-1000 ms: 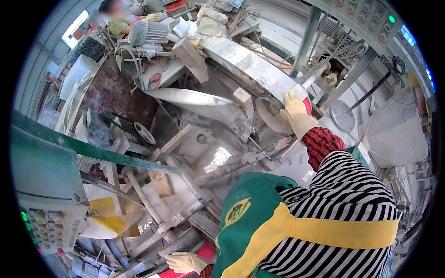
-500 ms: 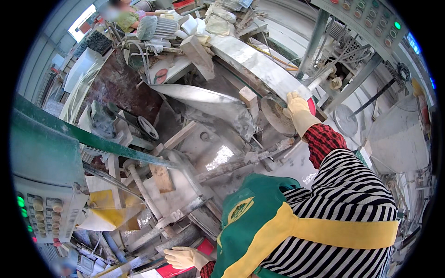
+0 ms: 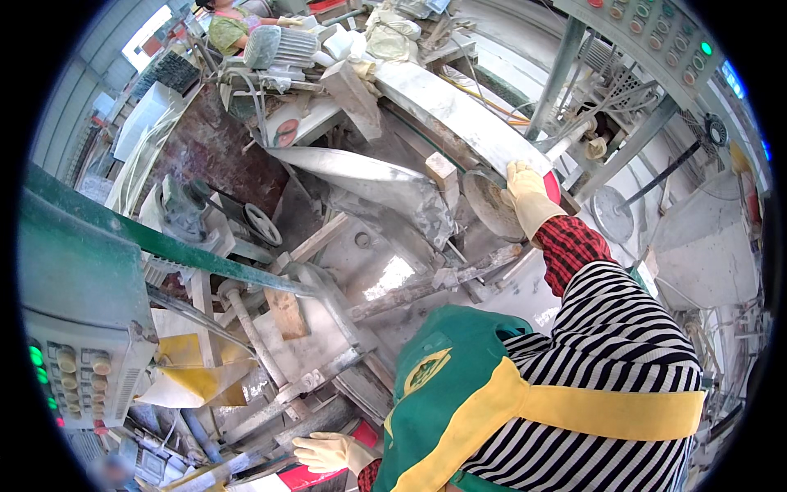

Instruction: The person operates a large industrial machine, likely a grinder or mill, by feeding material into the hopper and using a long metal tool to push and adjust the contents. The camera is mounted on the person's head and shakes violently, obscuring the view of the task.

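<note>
My right hand (image 3: 531, 201), in a cream rubber glove, lies on the near end of a long white beam (image 3: 451, 111). Its fingers are extended close together over the beam's edge, beside a red end piece (image 3: 552, 187). Low in the picture is my left hand (image 3: 334, 453), gloved alike, with its fingers stretched out and a little apart. It is over or beside a red-and-white surface (image 3: 307, 477); whether it touches this, I cannot tell. A round dusty disc (image 3: 490, 205) stands just left of my right hand.
Dusty machine parts and a wooden block (image 3: 287, 314) fill the middle. At left is a control box (image 3: 82, 361) with knobs and lit lamps; another control panel (image 3: 656, 33) hangs at upper right. A motor (image 3: 281, 47) sits at the back, with another person (image 3: 229, 31) beyond it.
Very little differs. The fingers of my left hand have risen slightly. My right hand stays on the beam's end, and the whole view has shifted a touch.
</note>
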Demonstrator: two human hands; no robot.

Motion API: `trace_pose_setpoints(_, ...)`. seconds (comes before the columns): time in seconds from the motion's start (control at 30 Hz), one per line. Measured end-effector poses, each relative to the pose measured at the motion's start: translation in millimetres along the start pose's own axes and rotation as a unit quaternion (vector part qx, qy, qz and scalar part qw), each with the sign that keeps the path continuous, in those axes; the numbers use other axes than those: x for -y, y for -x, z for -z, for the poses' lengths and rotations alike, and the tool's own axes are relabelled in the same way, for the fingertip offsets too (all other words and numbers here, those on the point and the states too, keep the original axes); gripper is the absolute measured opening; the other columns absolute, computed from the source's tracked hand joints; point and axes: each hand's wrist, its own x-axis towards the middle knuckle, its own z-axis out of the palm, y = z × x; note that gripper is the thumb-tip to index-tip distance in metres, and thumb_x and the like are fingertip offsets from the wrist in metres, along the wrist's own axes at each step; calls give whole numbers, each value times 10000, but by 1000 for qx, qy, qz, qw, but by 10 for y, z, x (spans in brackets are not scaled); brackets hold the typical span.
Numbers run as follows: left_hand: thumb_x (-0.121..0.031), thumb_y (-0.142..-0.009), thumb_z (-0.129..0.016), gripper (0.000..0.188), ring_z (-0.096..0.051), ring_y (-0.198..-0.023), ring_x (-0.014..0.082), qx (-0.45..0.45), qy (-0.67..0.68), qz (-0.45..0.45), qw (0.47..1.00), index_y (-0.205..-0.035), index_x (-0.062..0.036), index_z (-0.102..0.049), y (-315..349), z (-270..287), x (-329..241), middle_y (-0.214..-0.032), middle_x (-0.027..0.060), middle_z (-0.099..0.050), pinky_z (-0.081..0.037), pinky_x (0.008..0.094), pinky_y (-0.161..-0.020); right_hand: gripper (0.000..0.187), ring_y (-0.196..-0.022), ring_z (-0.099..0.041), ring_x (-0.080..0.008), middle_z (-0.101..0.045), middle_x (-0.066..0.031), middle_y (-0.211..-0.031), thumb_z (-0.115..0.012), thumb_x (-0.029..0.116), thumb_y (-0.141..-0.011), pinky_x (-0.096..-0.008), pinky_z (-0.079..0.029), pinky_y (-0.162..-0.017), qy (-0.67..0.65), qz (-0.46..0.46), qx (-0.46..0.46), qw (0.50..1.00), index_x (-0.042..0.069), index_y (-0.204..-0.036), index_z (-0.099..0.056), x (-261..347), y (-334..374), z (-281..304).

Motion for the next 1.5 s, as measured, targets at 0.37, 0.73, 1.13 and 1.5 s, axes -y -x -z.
trace_pose_setpoints(0.37,-325,-1021,-548,520,-490,-1304,370,64,-8,21,998,-1467,-77,-451,53,111,-80,-1410,189,-510,-397,504,-986,881,-1400,-501,-363,-459,-232,-1538,-738,373,-803,-441,-451,-1137,9,-1,-24,1000,23,-1536,-396,55,-108,-114)
trace_pose_setpoints(0.73,-342,-1014,-568,588,-436,-1401,399,68,-18,22,997,-1512,-74,-409,138,119,-184,-1494,216,-464,-366,545,-1076,908,-1365,-517,-385,-464,-239,-1510,-805,374,-816,-468,-463,-1109,5,-8,-16,1000,-15,-1521,-383,105,-132,-60)
trace_pose_setpoints(1.13,-335,-986,-613,646,-432,-1373,396,66,-20,14,998,-1515,-59,-364,221,184,-264,-1475,216,-435,-358,541,-1060,856,-1363,-525,-373,-485,-226,-1492,-788,316,-809,-461,-470,-1098,21,-9,-23,999,1,-1513,-415,175,-131,-19)
trace_pose_setpoints(1.5,-357,-974,-645,700,-384,-1424,426,118,-12,35,992,-1530,-63,-336,267,299,-409,-1515,250,-390,-320,587,-1128,788,-1300,-559,-395,-495,-238,-1447,-752,245,-791,-468,-488,-1063,-11,-12,-53,998,4,-1477,-450,92,-372,-259)
